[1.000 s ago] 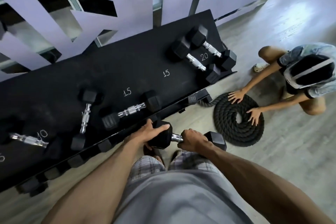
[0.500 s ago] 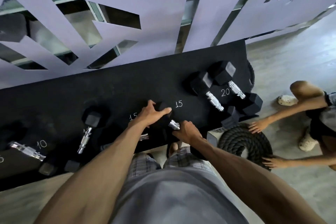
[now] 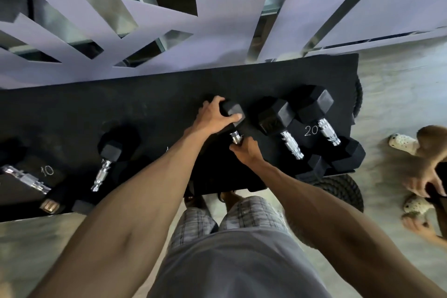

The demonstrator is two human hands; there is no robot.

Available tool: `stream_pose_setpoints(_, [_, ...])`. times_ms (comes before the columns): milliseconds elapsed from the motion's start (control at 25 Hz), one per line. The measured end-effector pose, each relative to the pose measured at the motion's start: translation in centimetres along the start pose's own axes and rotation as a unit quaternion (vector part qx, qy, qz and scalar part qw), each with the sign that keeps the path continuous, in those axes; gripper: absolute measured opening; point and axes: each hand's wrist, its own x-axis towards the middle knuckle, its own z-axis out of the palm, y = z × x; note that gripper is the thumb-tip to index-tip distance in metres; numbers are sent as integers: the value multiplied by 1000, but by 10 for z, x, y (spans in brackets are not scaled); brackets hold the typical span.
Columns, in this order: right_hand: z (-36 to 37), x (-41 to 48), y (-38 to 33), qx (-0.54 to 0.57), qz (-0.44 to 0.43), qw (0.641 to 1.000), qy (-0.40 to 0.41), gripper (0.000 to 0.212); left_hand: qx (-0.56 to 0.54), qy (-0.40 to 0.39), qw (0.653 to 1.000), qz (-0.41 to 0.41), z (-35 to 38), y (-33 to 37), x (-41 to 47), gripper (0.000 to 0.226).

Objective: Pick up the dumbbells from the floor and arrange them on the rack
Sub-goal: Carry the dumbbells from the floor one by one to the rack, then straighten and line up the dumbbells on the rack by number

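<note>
A black hex dumbbell [image 3: 233, 111] with a chrome handle lies over the middle of the black rack top [image 3: 157, 109]. My left hand [image 3: 212, 116] wraps its far head. My right hand [image 3: 245, 152] grips the chrome handle near the front; the near head is hidden under it. Two larger dumbbells [image 3: 275, 116] [image 3: 314, 104] lie side by side to the right by a chalked "20". Another dumbbell [image 3: 110, 152] lies to the left, and a further one [image 3: 24, 178] by a chalked "10" at the far left.
A coiled black battle rope [image 3: 343, 191] sits on the floor under the rack's right end. Another person's hands and white shoes [image 3: 402, 141] are at the right edge. A purple cut-out wall panel [image 3: 217, 19] stands right behind the rack.
Both hands have carried the dumbbell up from in front of the rack and onto its top, farther back and to the right. The view has shifted toward the rack.
</note>
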Motion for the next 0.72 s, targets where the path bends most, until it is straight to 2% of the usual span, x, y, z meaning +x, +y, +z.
stream_pose_setpoints(240, [-6,28,16,-13,2,1000,-25,35,-30,53,998,9,17,3,6,80])
stream_pose_setpoints(400, [-9,35,23,-5,-3,999,-43,39,-24,52,998,12,19,10,7,82])
stream_pose_setpoints(600, [-29,14,2,-49,-75,996,-12,35,-24,47,998,23,21,4,-9,70])
stream_pose_setpoints(720, [-23,-11,8,-124,-120,983,58,38,-23,85,996,28,25,-24,-29,56])
